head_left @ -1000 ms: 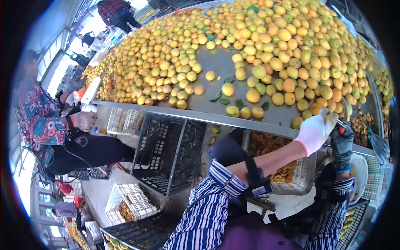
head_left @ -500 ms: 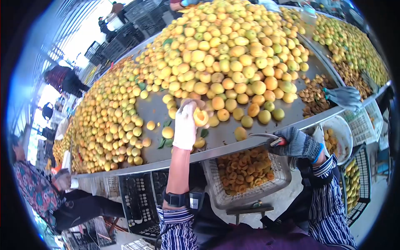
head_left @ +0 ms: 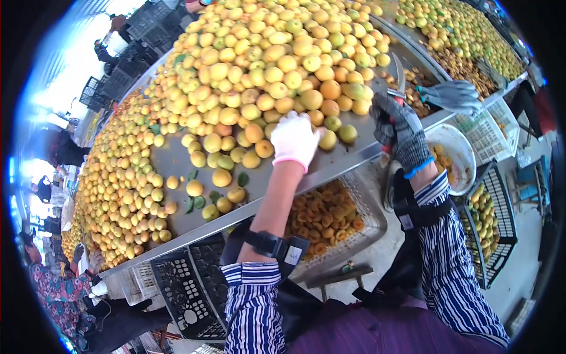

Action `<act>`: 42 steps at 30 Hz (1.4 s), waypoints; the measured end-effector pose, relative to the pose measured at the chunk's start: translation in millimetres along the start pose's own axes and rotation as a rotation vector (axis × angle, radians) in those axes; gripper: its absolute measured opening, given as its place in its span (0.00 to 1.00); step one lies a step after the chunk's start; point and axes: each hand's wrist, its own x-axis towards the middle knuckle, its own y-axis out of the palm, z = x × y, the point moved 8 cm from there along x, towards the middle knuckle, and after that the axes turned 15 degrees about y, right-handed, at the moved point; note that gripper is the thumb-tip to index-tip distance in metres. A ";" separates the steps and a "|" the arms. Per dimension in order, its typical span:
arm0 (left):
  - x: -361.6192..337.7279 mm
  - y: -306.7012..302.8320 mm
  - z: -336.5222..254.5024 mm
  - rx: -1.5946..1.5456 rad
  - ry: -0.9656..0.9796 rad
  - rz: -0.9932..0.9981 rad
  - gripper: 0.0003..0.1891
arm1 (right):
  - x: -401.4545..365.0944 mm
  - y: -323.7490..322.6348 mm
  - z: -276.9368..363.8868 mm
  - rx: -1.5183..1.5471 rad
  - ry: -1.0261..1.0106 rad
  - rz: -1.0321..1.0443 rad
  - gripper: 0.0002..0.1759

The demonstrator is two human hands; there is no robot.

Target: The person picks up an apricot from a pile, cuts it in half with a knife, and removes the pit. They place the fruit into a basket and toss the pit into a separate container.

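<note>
My left hand (head_left: 295, 140), in a white glove, is at the near edge of a big heap of yellow-orange apricots (head_left: 277, 71) on a metal table (head_left: 180, 154). Its back faces me and the fingertips are hidden, so I cannot tell what they grip. My right hand (head_left: 402, 133), in a dark grey knitted glove, is closed round the red handle of a curved knife (head_left: 400, 76). The blade points up and away, over brown pits (head_left: 415, 100). Below the table edge, a pale plastic crate (head_left: 371, 227) holds halved apricots (head_left: 324, 218).
A grey-blue glove (head_left: 451, 96) lies at the table's right edge. Below it stand a white bucket (head_left: 463, 154) and a black crate (head_left: 501, 206) of fruit. Black crates (head_left: 183, 289) stand at lower left, near a person in a flowered top (head_left: 53, 295).
The cut apricot is no longer seen in my left hand, which has moved right to the heap. My right hand has risen, its knife now pointing up. The view has shifted and turned.
</note>
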 end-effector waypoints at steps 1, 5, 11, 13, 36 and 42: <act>3.1 1.8 0.1 -0.004 -0.007 0.005 0.24 | 1.2 -3.6 0.6 0.016 -0.004 0.007 0.08; 5.4 4.3 9.9 -0.115 -0.039 0.077 0.19 | 4.9 -18.0 3.3 0.065 0.012 -0.033 0.08; 3.5 5.7 6.3 -0.070 0.010 0.208 0.19 | -0.1 -18.1 9.1 0.060 0.005 -0.054 0.08; 2.0 8.1 4.8 -0.072 0.037 0.222 0.20 | -1.1 -17.0 9.3 0.057 0.004 -0.058 0.08; -115.6 -1.6 -96.6 -0.990 0.148 0.458 0.21 | -34.6 -65.9 48.8 0.025 -0.117 -0.172 0.11; -150.2 144.3 -23.5 -0.142 -0.022 0.428 0.20 | -49.7 -50.6 60.9 0.078 -0.106 -0.153 0.11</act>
